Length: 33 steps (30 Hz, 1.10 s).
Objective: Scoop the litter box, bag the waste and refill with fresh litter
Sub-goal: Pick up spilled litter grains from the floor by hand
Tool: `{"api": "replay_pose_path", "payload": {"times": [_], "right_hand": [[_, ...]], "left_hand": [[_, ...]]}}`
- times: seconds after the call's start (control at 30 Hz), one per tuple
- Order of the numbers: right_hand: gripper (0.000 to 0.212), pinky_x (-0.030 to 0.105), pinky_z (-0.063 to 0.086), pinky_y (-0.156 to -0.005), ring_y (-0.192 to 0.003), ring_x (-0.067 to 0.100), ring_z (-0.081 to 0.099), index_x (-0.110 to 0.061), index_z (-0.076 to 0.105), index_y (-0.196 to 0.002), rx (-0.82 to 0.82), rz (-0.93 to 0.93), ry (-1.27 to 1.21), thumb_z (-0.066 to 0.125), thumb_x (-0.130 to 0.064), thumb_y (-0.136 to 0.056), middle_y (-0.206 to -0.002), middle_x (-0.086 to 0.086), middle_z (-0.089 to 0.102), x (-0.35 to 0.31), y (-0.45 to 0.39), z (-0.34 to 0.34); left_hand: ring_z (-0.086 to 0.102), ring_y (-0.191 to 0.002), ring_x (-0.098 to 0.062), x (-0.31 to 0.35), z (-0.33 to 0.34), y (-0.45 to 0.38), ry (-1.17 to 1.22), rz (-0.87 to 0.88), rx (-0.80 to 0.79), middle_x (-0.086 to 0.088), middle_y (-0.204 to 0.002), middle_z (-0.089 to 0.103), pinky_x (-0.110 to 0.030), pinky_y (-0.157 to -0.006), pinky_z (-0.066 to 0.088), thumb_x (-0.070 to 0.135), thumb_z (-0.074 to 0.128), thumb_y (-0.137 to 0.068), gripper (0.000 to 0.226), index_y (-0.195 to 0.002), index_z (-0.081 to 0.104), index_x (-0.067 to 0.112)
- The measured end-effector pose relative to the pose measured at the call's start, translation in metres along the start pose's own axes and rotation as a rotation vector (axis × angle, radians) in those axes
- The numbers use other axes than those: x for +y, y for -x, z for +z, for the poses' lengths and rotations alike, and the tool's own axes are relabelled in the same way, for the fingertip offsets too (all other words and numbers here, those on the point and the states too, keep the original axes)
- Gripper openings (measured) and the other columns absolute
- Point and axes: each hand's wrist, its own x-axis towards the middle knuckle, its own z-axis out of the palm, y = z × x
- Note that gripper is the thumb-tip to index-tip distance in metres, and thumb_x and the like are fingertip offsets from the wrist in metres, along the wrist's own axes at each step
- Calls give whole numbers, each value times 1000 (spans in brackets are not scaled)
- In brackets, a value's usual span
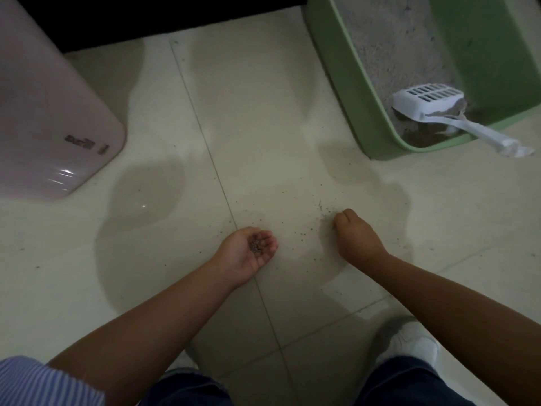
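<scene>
At the upper left of the frame we see a pale pink appliance [49,112] with a rounded corner and dark lettering, standing on the cream tiled floor [164,259]. At the lower left edge a blue-and-white striped sleeve [44,382] enters the view.

Left of centre, the left hand [251,253] is turned palm up and cupped, its fingers curled loosely together around a small heap of dark litter granules [257,244] lying in the palm.

Right of centre, the right hand [355,232] is turned knuckles up, low over the tile. Its fingers are bunched inward towards the thumb at a patch of scattered litter [322,213]; we cannot tell whether any granule is held between the tips, since they are hidden from us. More loose grains dot the floor between and around both hands.

At the upper right stands the green litter box [351,83], holding grey litter [398,39]. A white slotted scoop [430,96] rests in its near corner, the handle reaching over the rim towards the right edge of the frame. Darker material lies beneath the scoop; it is too dim to identify.

At the lower right we see a white shoe [409,344] and dark trousers [409,382].
</scene>
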Motion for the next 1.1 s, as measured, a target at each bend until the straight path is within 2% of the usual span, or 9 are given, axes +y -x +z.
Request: {"api": "replay_pose_path", "payload": {"times": [0.17, 0.33, 0.5, 0.6, 0.67, 0.77, 0.9, 1.0, 1.1], "right_hand": [[11, 21, 26, -64, -77, 20, 41, -2, 52, -86, 44, 69, -280, 43, 2, -90, -87, 11, 46, -28, 1, -23], [23, 4, 31, -55, -58, -5, 41, -7, 64, -109, -35, -227, -451, 57, -17, -90, -83, -4, 56, -63, 16, -49], [21, 19, 30, -67, -80, 22, 54, 1, 67, -97, -36, -225, -292, 49, -9, -92, -95, 15, 65, -59, 0, -42], [29, 28, 48, -68, -76, 36, 61, 4, 67, -84, -23, -388, -161, 43, -11, -84, -84, 20, 64, -77, -13, -34], [32, 38, 52, -78, -92, 39, 58, 4, 65, -95, -13, -535, -68, 38, -11, -86, -100, 23, 62, -99, -21, -29], [43, 26, 12, -112, -140, 22, 22, -8, 35, -141, -125, -687, -46, 31, -19, -100, -151, 9, 28, -134, -28, -20], [69, 34, -10, -116, -144, 22, -11, -7, -3, -148, -155, -817, 284, 29, -42, -98, -157, 9, -12, -151, -31, 3], [74, 33, -11, -115, -145, 22, -11, -8, -5, -148, -136, -733, 280, 23, -51, -94, -156, 9, -12, -135, -29, 11], [84, 31, -9, -113, -144, 29, 9, -2, 13, -146, -72, -588, 266, 7, -56, -82, -155, 15, 9, -112, -23, 13]], "left_hand": [[66, -46, -23, 1, -3, -3, 50, -3, -43, -16, -52, 64, -25, -46, 55, 14, 32, -99, 39, -77, 56, -7], [63, -67, -26, -7, -4, 1, 77, -11, -90, -14, -56, 65, -23, -51, 56, 17, 32, -98, 39, -78, 57, -5], [64, -44, -17, -10, -23, 7, 87, -9, -61, -10, -50, 63, -18, -45, 52, 13, 33, -97, 36, -74, 56, -3], [62, -41, -15, -4, -42, 15, 158, 70, 7, -7, -47, 62, -16, -43, 50, 12, 33, -96, 36, -69, 53, 0], [60, -39, -14, 6, -54, 21, 268, 189, 46, -5, -45, 60, -14, -41, 48, 11, 32, -96, 46, -59, 57, 2], [57, -37, -14, 27, -74, 31, 453, 378, 100, -3, -43, 59, -13, -41, 46, 11, 31, -97, 61, -43, 60, 5], [59, -40, -14, 51, -83, 33, 515, 494, 127, -3, -44, 59, -15, -43, 48, 12, 32, -97, 66, -39, 63, 3], [60, -41, -13, 51, -71, 25, 467, 472, 106, -3, -44, 60, -14, -44, 49, 12, 33, -96, 66, -38, 63, 4], [60, -39, -13, 43, -54, 12, 410, 415, 86, -3, -43, 60, -13, -44, 49, 13, 34, -96, 66, -37, 63, 4]]}}
